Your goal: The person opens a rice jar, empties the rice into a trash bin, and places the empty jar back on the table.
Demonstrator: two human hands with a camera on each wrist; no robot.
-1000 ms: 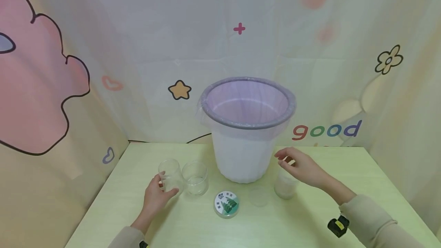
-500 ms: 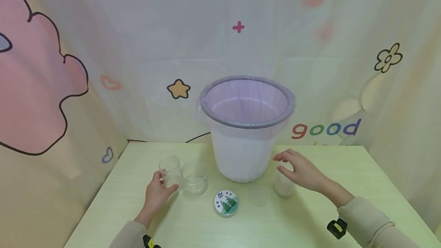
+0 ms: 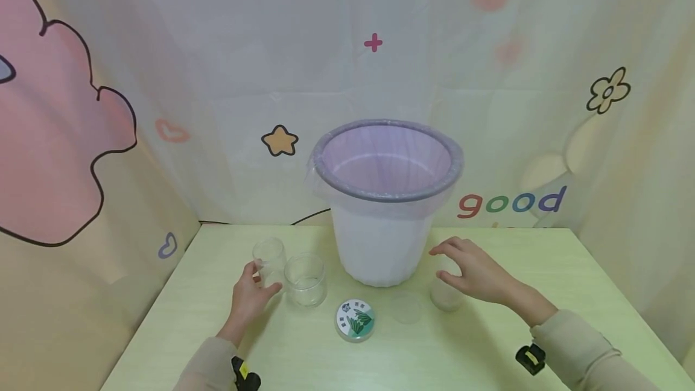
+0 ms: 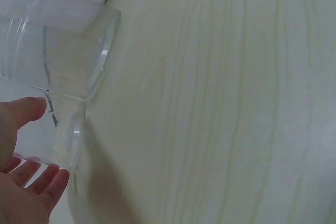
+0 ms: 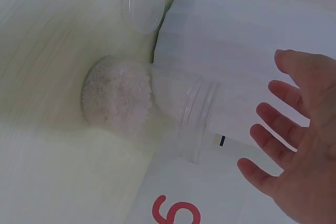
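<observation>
Printed cloth hangs behind a pale desk; a white bin stands far centre. From the head, the clear left jar sits roughly upright, mouth up, long axis near vertical, just left of the middle jar; the left grip holds it. Farther right, the right grip is near the grain jar, fingers loosely parted.

From the left wrist, thumb and fingers curve round the left jar's lower wall.

From the right wrist, white grains fill the upright grain jar's lower part, apart from the fingers.
</observation>
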